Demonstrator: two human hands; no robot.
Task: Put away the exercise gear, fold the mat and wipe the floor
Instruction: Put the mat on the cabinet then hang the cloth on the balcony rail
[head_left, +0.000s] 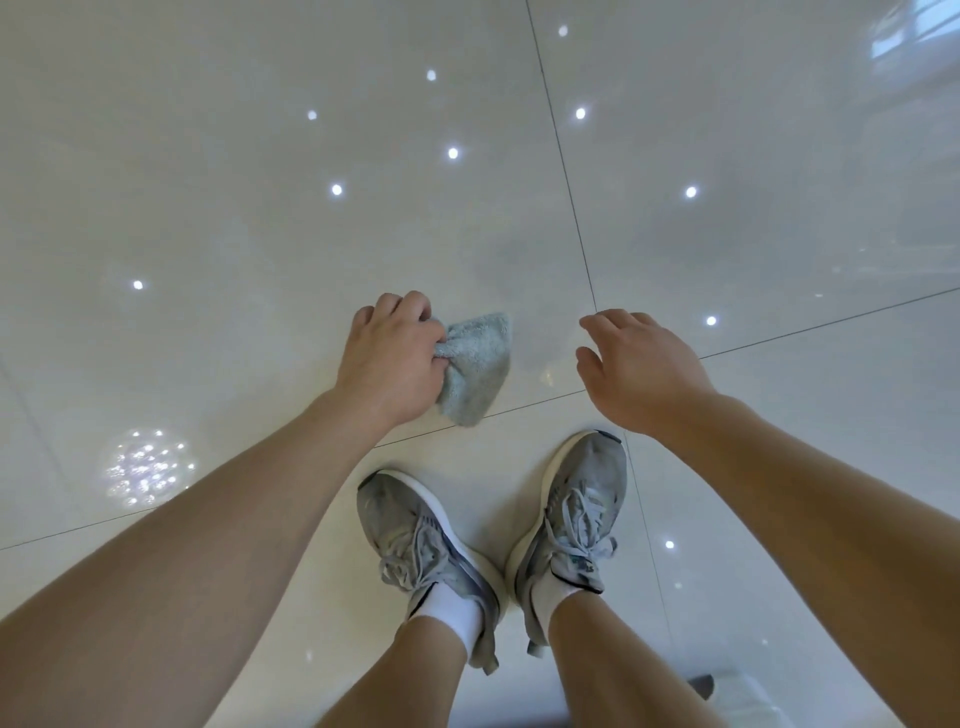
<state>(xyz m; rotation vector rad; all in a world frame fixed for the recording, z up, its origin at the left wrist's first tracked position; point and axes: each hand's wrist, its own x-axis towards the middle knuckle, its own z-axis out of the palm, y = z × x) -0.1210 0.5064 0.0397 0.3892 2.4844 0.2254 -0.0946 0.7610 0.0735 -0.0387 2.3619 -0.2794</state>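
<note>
A: Cloth (475, 364) is reading pale grey-blue, plain and even.
B: Agreeing; floor (208, 208) is showing glossy off-white; thin dark grout lines (563, 171) are crossing it; white light spots (452, 153) are dotting it; a sparkling white cluster (148, 467) is glinting too.
A: Shoes (415, 535) are showing mid-grey, white-edged, grey-laced; socks (452, 613) are showing white.
</note>
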